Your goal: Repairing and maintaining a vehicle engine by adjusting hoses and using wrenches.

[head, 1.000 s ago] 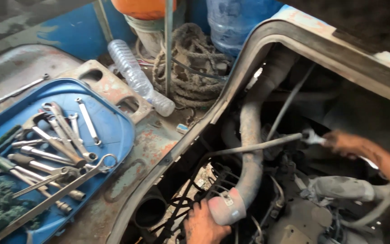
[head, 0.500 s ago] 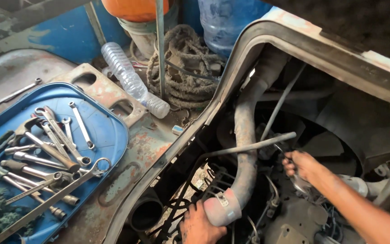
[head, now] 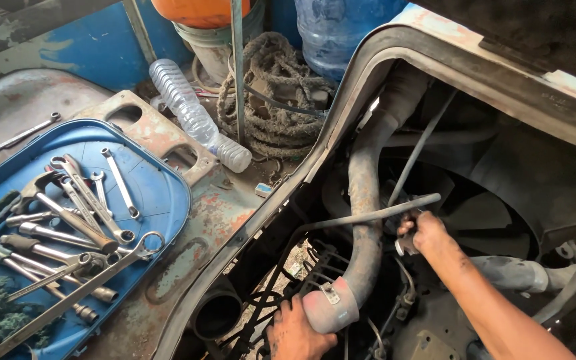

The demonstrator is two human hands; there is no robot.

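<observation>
**Hose end loose, small part held deep in the bay**

While the left hand [head: 299, 331] cups the lower end of the hose [head: 363, 220] from below, fingers curled around the reddish cuff [head: 329, 308] and its clamp [head: 330, 292], the right hand [head: 423, 233] reaches deep into the engine bay and pinches a small metal part [head: 406, 247] just under the long bar [head: 375, 215]. Whether that part is a fastener or a tool tip, I cannot tell.

The hose runs from the top of the opening, near the body edge [head: 341, 120], down to the cuff at the bottom edge of the view. Its lower end looks free, carried only by the left hand. If that grip slackens, the end is likely to swing into the wiring [head: 315, 260] beside it and may tug the thin cables there.

The bar lies across the hose, touching or nearly touching it; I cannot tell which. A knock from the right wrist could shift it, and it could slide off into the dark below the fan [head: 481, 207].

The pinched part is the likelier loss. Greasy fingers and a cramped reach make a drop easy, and anything dropped here would probably fall out of sight among pipes and brackets.

Spare wrenches [head: 81, 207] sit in the blue tray [head: 168, 180] on the rusty floor [head: 228, 207], well apart from both hands, so changing tools would mean letting go of something.
</observation>
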